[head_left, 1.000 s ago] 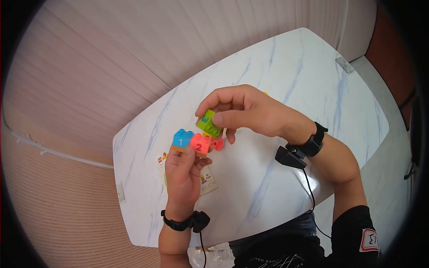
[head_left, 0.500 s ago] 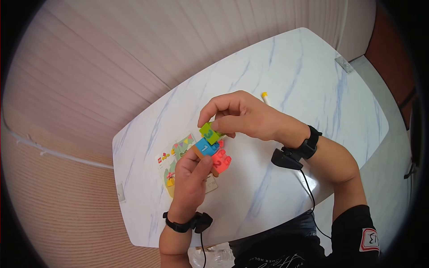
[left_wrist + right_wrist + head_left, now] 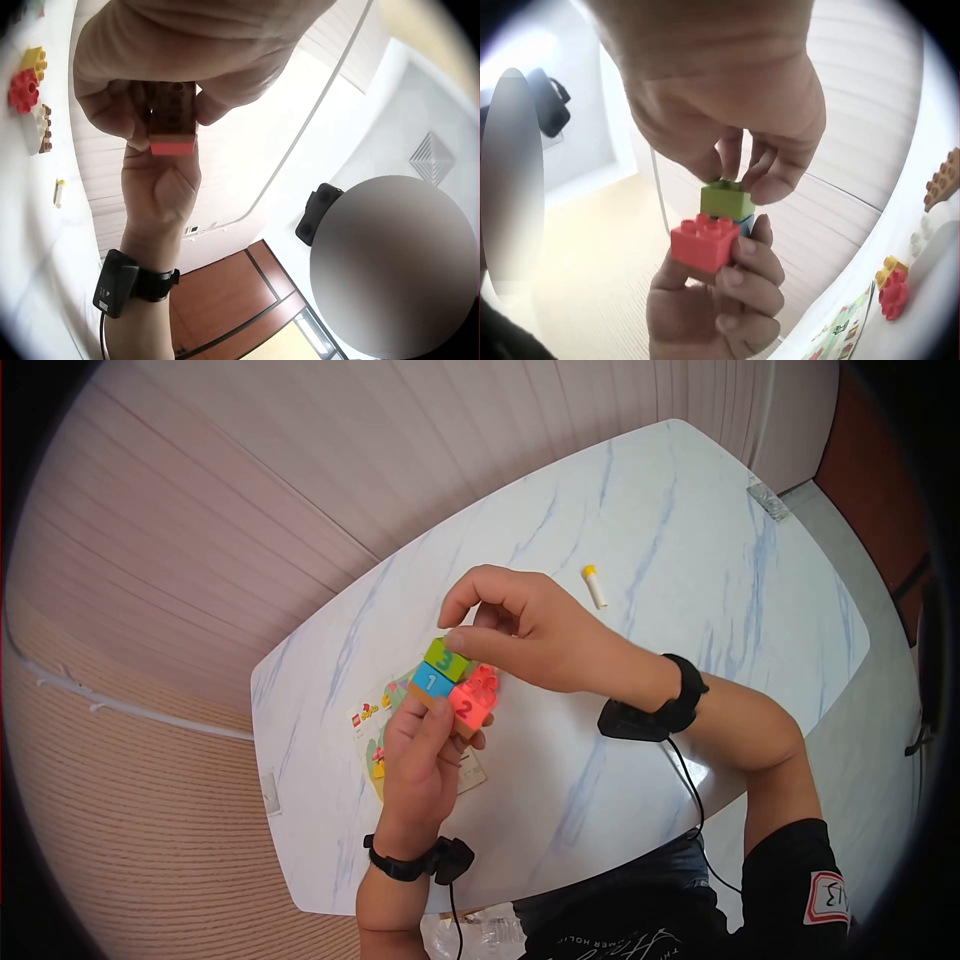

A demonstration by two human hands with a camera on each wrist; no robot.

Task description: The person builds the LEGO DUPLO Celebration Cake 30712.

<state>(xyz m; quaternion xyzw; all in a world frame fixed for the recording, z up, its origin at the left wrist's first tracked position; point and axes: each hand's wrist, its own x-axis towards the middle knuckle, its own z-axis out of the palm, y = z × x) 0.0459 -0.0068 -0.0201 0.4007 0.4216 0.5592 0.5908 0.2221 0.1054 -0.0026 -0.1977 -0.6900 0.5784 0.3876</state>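
Brown base [image 3: 172,114] is gripped by left hand [image 3: 418,760] | green brick [image 3: 446,660], at blue brick's [image 3: 432,681] 1 o'clock, is pinched by right hand [image 3: 530,628]

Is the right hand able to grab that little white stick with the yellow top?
Probably yes: the white stick lies near the right hand, with nothing seen between them. That hand pinches the green block, though, so it would likely let go first.

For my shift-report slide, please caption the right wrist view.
Right grip pinches the green brick atop the blue brick, while the left grip holds the red brick alongside.
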